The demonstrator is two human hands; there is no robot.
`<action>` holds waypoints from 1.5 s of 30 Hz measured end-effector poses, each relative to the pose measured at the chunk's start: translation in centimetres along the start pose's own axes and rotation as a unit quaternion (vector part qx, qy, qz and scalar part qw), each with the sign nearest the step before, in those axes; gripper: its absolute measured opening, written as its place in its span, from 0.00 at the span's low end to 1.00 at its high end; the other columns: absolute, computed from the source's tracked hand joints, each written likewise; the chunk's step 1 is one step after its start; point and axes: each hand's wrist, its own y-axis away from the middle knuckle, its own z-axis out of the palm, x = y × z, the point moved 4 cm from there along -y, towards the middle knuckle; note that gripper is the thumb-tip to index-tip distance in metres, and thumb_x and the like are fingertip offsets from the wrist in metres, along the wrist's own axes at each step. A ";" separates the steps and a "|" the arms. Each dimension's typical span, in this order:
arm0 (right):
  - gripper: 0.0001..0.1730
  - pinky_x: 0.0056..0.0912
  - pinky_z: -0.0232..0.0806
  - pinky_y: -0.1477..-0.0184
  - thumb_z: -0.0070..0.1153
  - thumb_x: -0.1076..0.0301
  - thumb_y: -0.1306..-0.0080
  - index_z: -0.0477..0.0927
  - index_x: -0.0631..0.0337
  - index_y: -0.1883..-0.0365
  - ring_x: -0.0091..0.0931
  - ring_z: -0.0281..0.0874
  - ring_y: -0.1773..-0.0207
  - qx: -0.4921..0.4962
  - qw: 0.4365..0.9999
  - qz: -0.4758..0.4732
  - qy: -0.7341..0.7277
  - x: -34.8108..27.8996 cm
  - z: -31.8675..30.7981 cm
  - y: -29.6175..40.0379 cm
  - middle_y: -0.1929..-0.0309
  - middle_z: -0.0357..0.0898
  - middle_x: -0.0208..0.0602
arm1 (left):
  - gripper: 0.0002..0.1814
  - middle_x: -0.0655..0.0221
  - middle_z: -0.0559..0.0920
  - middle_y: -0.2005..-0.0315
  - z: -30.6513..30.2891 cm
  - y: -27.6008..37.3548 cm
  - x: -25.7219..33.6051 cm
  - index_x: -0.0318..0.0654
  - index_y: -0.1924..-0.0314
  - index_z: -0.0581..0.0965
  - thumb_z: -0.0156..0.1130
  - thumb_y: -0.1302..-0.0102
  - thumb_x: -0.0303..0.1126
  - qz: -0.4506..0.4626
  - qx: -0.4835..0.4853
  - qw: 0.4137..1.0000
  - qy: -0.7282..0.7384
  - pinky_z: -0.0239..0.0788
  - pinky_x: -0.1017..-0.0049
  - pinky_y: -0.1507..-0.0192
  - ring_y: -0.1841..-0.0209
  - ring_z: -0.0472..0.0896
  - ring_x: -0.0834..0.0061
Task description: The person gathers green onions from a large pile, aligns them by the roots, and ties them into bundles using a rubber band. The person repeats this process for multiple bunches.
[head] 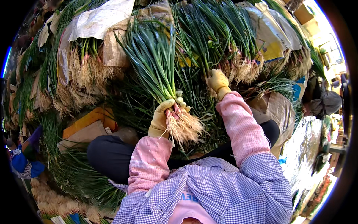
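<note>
My left hand (163,114), in a yellowish glove, is wrapped around a bunch of leafy allium plants (165,81), like green garlic or spring onions. Their pinkish bases and pale roots (186,124) stick out below the fist, and the green leaves fan away from me. To the right, my right hand (218,81), gloved alike, has its fingers closed on an allium stalk (205,68) at the near edge of a pile. Roots hang just under those fingers, which are partly hidden. Beside that hand lies a pile of more allium plants (246,63), roots towards me.
Sacking (102,19) covers root bundles (86,70) at the upper left. A printed sack (268,36) lies upper right. Loose leaves (134,112) litter the ground before my crossed legs. Cardboard (86,131) lies by my left knee. Another person (26,159) is at the far left.
</note>
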 end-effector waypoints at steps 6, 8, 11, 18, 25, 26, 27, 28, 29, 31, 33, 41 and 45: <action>0.11 0.34 0.68 0.57 0.56 0.64 0.41 0.76 0.62 0.65 0.34 0.76 0.63 -0.236 0.900 -0.174 -0.323 -6.6 -2.9 10.6 0.68 0.78 0.43 | 0.12 0.54 0.80 0.75 -4.7 -0.6 0.1 0.27 0.72 0.76 0.58 0.44 0.33 -0.070 0.121 0.975 -0.174 0.70 0.77 0.80 0.78 0.78 0.67; 0.10 0.30 0.67 0.57 0.55 0.65 0.38 0.77 0.62 0.62 0.28 0.75 0.65 -0.284 0.872 -0.186 -0.352 -6.1 -2.2 12.0 0.66 0.78 0.40 | 0.12 0.56 0.79 0.77 -4.8 -0.7 -0.4 0.27 0.73 0.76 0.57 0.45 0.33 -0.040 0.134 0.970 -0.201 0.68 0.80 0.82 0.81 0.76 0.69; 0.12 0.27 0.69 0.57 0.53 0.70 0.36 0.77 0.63 0.55 0.25 0.75 0.63 -0.122 0.859 -0.112 -0.484 -6.4 -5.3 10.1 0.60 0.78 0.34 | 0.09 0.57 0.79 0.78 -3.6 -0.2 -0.4 0.28 0.72 0.76 0.57 0.44 0.30 -0.026 0.115 0.983 -0.141 0.74 0.73 0.70 0.79 0.77 0.68; 0.09 0.36 0.68 0.66 0.48 0.63 0.35 0.75 0.59 0.66 0.38 0.76 0.68 -0.161 0.912 -0.278 -0.256 -10.1 -3.4 10.0 0.70 0.77 0.42 | 0.12 0.58 0.78 0.78 -3.5 1.0 0.4 0.26 0.69 0.75 0.58 0.47 0.31 -0.058 0.133 0.980 -0.136 0.73 0.69 0.66 0.74 0.77 0.66; 0.15 0.39 0.69 0.53 0.47 0.59 0.38 0.80 0.51 0.58 0.41 0.77 0.58 -0.289 0.932 -0.178 -0.127 -5.5 1.8 9.7 0.61 0.80 0.43 | 0.23 0.66 0.76 0.62 2.5 2.7 2.5 0.36 0.50 0.69 0.58 0.47 0.31 0.089 -0.054 0.995 -0.008 0.68 0.62 0.50 0.58 0.76 0.68; 0.14 0.35 0.69 0.56 0.53 0.57 0.38 0.79 0.52 0.58 0.38 0.77 0.58 -0.111 0.964 -0.154 -0.187 -2.9 3.1 8.1 0.63 0.80 0.39 | 0.25 0.66 0.76 0.62 2.5 2.7 2.6 0.36 0.47 0.68 0.59 0.47 0.31 0.098 -0.049 0.994 -0.009 0.68 0.62 0.51 0.59 0.76 0.68; 0.15 0.35 0.69 0.56 0.53 0.55 0.37 0.79 0.53 0.58 0.39 0.77 0.59 -0.035 0.980 -0.048 -0.192 -2.8 1.0 6.7 0.64 0.80 0.39 | 0.28 0.66 0.76 0.61 2.3 2.8 3.0 0.36 0.44 0.67 0.59 0.47 0.32 0.114 -0.040 0.993 -0.014 0.69 0.63 0.51 0.59 0.76 0.68; 0.16 0.36 0.68 0.55 0.53 0.54 0.38 0.79 0.55 0.58 0.38 0.78 0.59 -0.064 0.988 0.062 -0.129 -3.0 -1.4 5.7 0.63 0.80 0.41 | 0.30 0.66 0.77 0.62 2.4 2.3 2.6 0.35 0.42 0.65 0.60 0.47 0.32 0.113 -0.033 0.992 -0.037 0.69 0.63 0.51 0.59 0.76 0.68; 0.17 0.38 0.68 0.55 0.56 0.55 0.40 0.79 0.58 0.59 0.38 0.78 0.59 -0.079 0.985 0.088 -0.125 -1.7 -0.1 4.2 0.64 0.80 0.44 | 0.33 0.65 0.77 0.63 2.4 1.9 2.1 0.34 0.40 0.64 0.60 0.46 0.32 0.113 -0.026 0.992 -0.059 0.69 0.63 0.51 0.59 0.77 0.68; 0.18 0.39 0.68 0.56 0.59 0.55 0.42 0.79 0.60 0.61 0.39 0.79 0.61 -0.142 0.980 0.076 -0.119 2.5 4.8 1.3 0.65 0.81 0.45 | 0.30 0.65 0.79 0.66 0.1 0.4 0.4 0.30 0.42 0.66 0.61 0.46 0.31 0.031 -0.032 0.998 -0.048 0.68 0.61 0.50 0.59 0.77 0.66; 0.17 0.35 0.69 0.59 0.61 0.59 0.43 0.79 0.62 0.62 0.36 0.79 0.64 -0.125 0.968 0.034 -0.213 1.4 4.4 1.0 0.68 0.81 0.42 | 0.27 0.67 0.78 0.67 -0.2 0.5 -0.2 0.32 0.46 0.69 0.61 0.46 0.33 0.026 -0.011 0.999 -0.025 0.68 0.62 0.51 0.61 0.78 0.66; 0.14 0.36 0.69 0.59 0.58 0.62 0.43 0.79 0.55 0.59 0.39 0.78 0.61 -0.080 0.940 -0.251 -0.216 -7.5 -5.9 12.3 0.65 0.79 0.41 | 0.12 0.56 0.80 0.75 -3.6 0.6 0.3 0.28 0.72 0.76 0.56 0.43 0.34 -0.064 0.079 0.979 -0.177 0.75 0.69 0.66 0.72 0.80 0.68; 0.08 0.42 0.68 0.60 0.53 0.66 0.43 0.78 0.55 0.66 0.43 0.77 0.62 -0.210 0.965 -0.155 0.012 -2.7 -2.1 11.1 0.68 0.78 0.44 | 0.11 0.58 0.79 0.77 -3.0 0.0 -1.1 0.26 0.68 0.75 0.57 0.44 0.31 -0.035 0.091 0.979 -0.176 0.74 0.73 0.71 0.76 0.78 0.67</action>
